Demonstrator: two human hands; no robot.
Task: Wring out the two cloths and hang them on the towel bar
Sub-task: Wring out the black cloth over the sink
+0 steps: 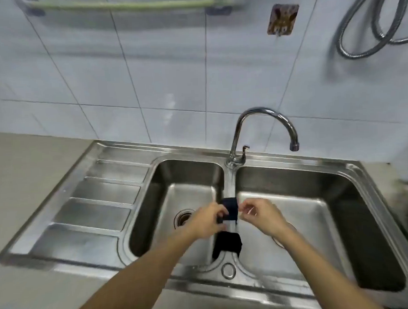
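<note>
Two dark navy cloths lie draped over the divider between the two sink basins. The far cloth [230,208] sits between my hands. My left hand [206,221] pinches its left edge. My right hand [262,216] is at its right edge with fingers curled; whether it grips the cloth is unclear. The near cloth [227,245] hangs over the divider just below my hands, untouched. A pale green towel bar [128,5] is mounted on the tiled wall at the top left, with nothing on it.
A steel double sink [291,159] with a ribbed drainboard [93,204] on the left fills the counter. A chrome gooseneck faucet [264,120] rises behind the divider. A metal hose [365,44] loops on the wall at the upper right, beside a wall hook [282,18].
</note>
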